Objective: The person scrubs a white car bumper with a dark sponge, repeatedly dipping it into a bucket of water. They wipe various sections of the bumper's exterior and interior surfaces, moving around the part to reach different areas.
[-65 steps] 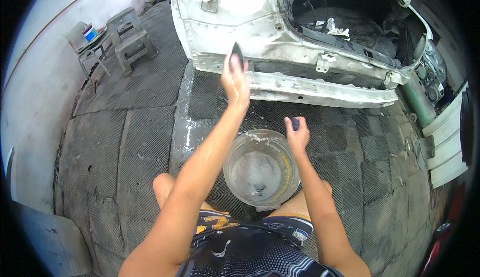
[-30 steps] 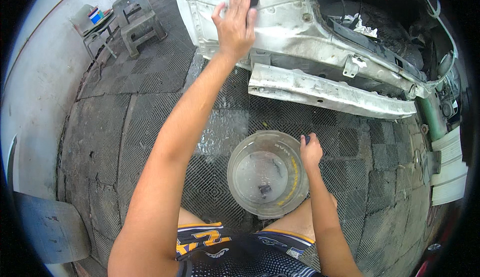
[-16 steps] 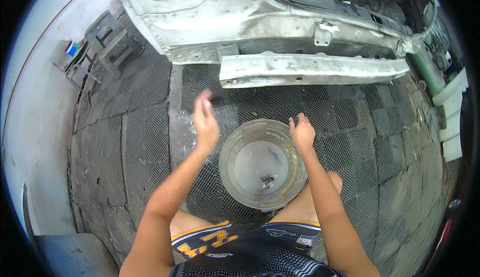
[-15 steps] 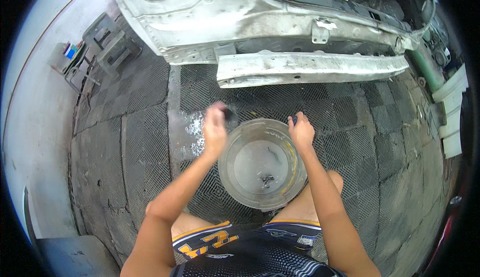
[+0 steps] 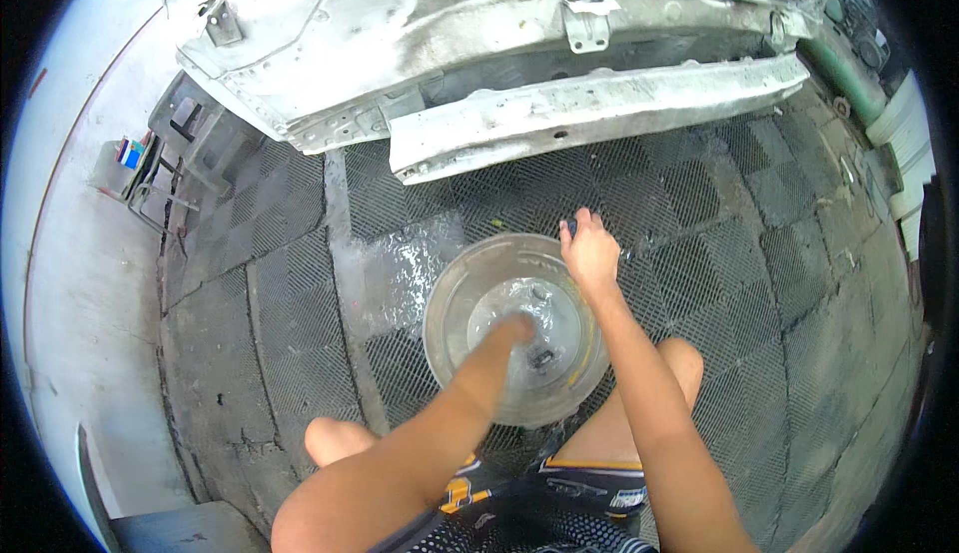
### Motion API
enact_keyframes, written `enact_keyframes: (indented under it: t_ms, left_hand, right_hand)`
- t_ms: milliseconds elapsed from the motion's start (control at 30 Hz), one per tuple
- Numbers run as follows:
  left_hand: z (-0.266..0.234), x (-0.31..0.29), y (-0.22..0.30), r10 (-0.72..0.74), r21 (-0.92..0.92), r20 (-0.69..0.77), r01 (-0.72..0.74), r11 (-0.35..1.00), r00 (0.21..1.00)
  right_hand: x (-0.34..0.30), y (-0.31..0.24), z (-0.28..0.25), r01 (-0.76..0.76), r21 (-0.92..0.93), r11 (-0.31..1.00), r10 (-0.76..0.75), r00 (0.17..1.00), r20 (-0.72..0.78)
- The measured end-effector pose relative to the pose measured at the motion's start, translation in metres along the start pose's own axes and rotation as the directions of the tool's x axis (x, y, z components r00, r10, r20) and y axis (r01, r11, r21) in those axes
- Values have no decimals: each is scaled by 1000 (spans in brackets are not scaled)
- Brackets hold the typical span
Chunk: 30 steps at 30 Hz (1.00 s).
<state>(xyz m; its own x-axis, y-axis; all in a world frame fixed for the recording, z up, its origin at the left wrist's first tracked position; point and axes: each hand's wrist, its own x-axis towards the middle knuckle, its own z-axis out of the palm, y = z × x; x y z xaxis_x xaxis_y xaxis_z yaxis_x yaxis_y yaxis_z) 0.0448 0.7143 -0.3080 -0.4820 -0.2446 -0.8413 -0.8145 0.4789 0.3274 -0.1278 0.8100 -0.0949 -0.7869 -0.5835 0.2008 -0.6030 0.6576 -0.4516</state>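
A round grey plastic tub [image 5: 440, 353] of water stands on the floor between my knees. My left hand [image 5: 515, 329] reaches down into the tub at the water; motion blur and the water hide its fingers. Close beside it, a small dark object [image 5: 541, 357] lies in the water, its kind unclear. Over the tub's far right rim, my right hand [image 5: 591, 249] is closed around a small dark blue thing [image 5: 571, 226], mostly covered by the fingers.
A bare whitish car body shell [image 5: 479, 33] spans the far side, with a long sill panel [image 5: 599, 108] along it. Wet floor [image 5: 400, 273] shines left of the tub. Grey stools [image 5: 200, 143] stand by the left wall; a green cylinder [image 5: 844, 78] lies far right.
My left hand has moved from beyond the tub's left rim, where it held something dark, down into the water. My right hand stays near the rim. The view has shifted slightly.
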Motion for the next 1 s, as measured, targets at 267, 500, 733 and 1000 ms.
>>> enact_keyframes:
  t_ms: [267,500,733,1000]
  left_hand:
    - [-204,-230,105,288,-650,-567,-634,418,772]
    - [-335,-300,200,894,935,-342,-10,354,-290]
    - [-359,-289,113,953,843,-297,452,291,-61]
    - [-339,-269,163,913,916,-359,116,385,-193]
  right_hand:
    - [2,23,6,-75,-3,997,75,996,45]
    - [6,12,1,-85,33,996,84,995,51]
    - [1,25,-5,-114,101,988,108,992,65]
    - [1,7,2,-109,70,992,104,992,68]
